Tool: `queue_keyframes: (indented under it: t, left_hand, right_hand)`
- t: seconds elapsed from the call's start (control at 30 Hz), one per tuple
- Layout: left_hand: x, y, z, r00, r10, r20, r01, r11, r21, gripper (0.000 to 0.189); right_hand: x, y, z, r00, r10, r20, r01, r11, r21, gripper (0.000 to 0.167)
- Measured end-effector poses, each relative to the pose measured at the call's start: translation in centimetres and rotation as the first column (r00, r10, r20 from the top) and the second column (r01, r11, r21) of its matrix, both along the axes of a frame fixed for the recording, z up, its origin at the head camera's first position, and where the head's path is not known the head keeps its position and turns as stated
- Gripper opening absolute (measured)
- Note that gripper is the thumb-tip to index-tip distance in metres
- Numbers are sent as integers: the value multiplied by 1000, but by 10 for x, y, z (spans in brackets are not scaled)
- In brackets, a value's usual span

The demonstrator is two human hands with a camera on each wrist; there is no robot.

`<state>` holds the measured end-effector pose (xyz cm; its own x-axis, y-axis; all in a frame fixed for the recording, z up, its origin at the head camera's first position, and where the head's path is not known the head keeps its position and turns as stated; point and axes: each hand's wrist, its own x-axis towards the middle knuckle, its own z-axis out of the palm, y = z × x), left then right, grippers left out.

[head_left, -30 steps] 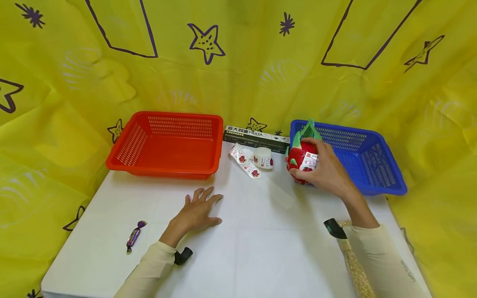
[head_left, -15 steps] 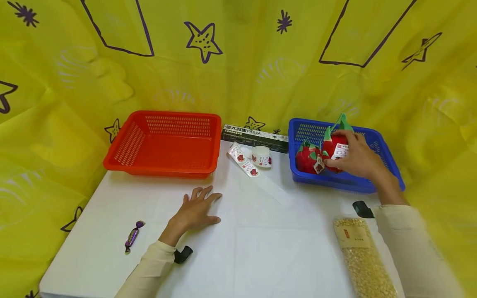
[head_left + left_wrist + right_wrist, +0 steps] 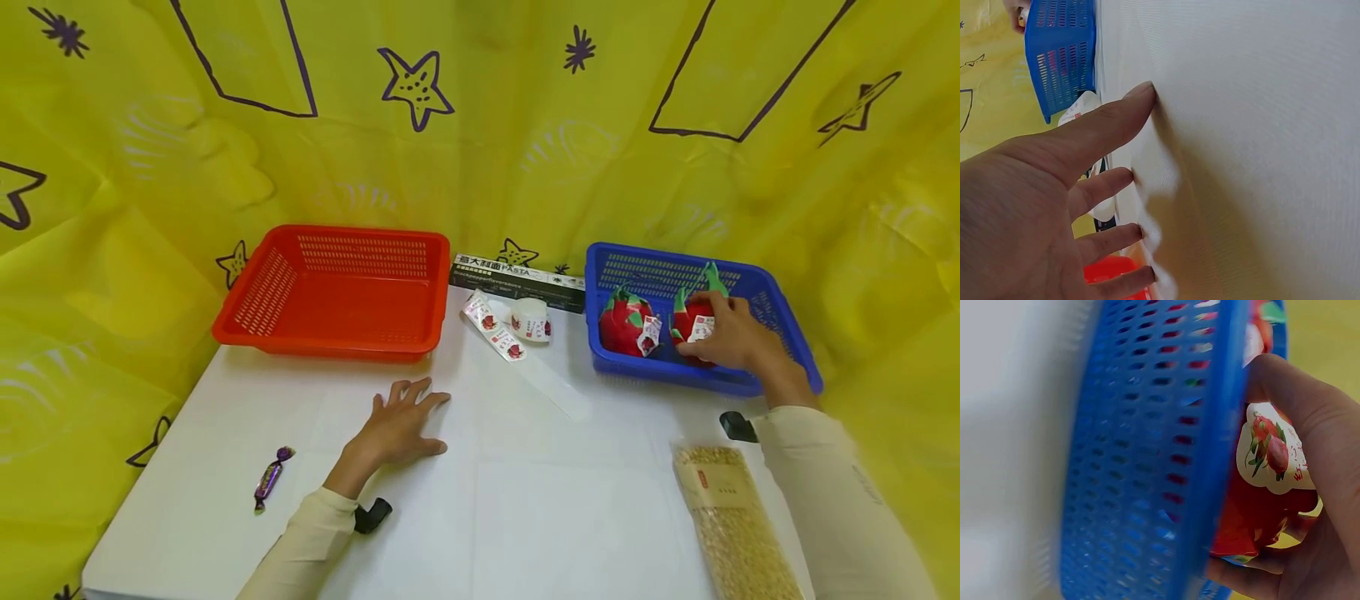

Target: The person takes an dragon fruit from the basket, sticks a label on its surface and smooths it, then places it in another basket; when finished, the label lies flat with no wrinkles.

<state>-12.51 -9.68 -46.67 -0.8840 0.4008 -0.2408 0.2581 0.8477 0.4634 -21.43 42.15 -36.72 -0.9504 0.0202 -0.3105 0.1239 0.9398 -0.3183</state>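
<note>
In the head view my right hand point(image 3: 738, 335) grips a red dragon fruit point(image 3: 681, 322) with green leaf tips, inside the blue basket point(image 3: 780, 333). A white label with a fruit picture shows on its skin, seen close in the right wrist view as a sticker point(image 3: 1272, 450). Left of it in the same basket lies another dragon fruit point(image 3: 621, 327), also labelled. My left hand point(image 3: 393, 429) rests on the white table with fingers spread, holding nothing. Its fingertips touch the cloth in the left wrist view.
A red basket point(image 3: 345, 312) stands at the back left. Between the baskets lie a pasta box point(image 3: 517, 287), a sticker roll point(image 3: 531, 320) and its loose strip point(image 3: 495, 329). A wrapped candy point(image 3: 272, 481) lies at left, a bag of grains point(image 3: 731, 517) at front right.
My right hand has carried the dragon fruit rightward from the blue basket's left edge and lowered it into the basket. The other dragon fruit came into view. My left hand stays put.
</note>
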Motion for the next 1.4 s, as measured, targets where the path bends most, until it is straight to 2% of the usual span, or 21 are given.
queue_keyframes:
  t: [0.17, 0.43, 0.7, 0.97, 1.23, 1.4]
  left_hand:
    - [0, 1, -2, 1000, -4, -3, 4, 1000, -3, 73]
    - [0, 2, -3, 1000, -17, -11, 17, 1000, -4, 73]
    - [-1, 2, 0, 1000, -12, -1, 12, 1000, -17, 74]
    - [-2, 2, 0, 1000, -13, 1, 13, 1000, -22, 74]
    - [-3, 2, -3, 1000, -11, 0, 11, 1000, -26, 75]
    - [-3, 2, -4, 1000, -12, 0, 12, 999, -29, 75]
  right_hand:
    - [2, 8, -12, 999, -6, 34, 7, 1000, -11, 106]
    - [0, 10, -26, 999, 36, 26, -35, 999, -39, 100]
    - [-3, 8, -35, 995, 65, -82, -73, 992, -100, 102]
    - [-7, 8, -35, 996, 51, -67, -62, 985, -164, 95]
    - [-8, 8, -38, 988, 11, -152, -40, 981, -190, 83]
    - [-8, 14, -35, 992, 14, -122, -39, 979, -199, 91]
